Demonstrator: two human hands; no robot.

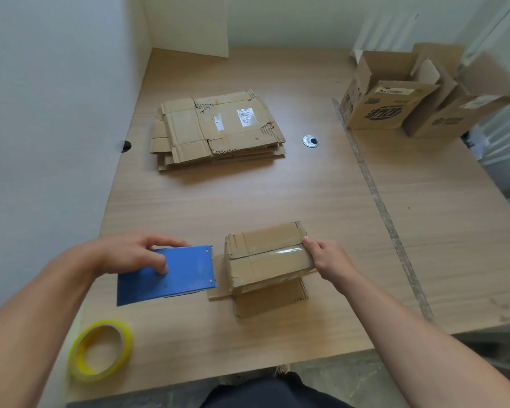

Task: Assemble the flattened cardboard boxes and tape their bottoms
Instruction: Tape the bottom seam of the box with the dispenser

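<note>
- The left hand [130, 251] has a closed grip on the blue tape dispenser [171, 278], thumb on its near face and fingers over the top.
- The right hand [327, 257] grips the right end of the small cardboard box [265, 266], thumb on the clear tape [277, 251].
- The box sits at lower centre of the table [277, 195], its long axis running left to right and its closed flaps facing up.
- Its cardboard is creased, with torn edges; loose flaps splay on the table beneath it.
- The tape strip runs along the seam towards the dispenser's mouth.
</note>
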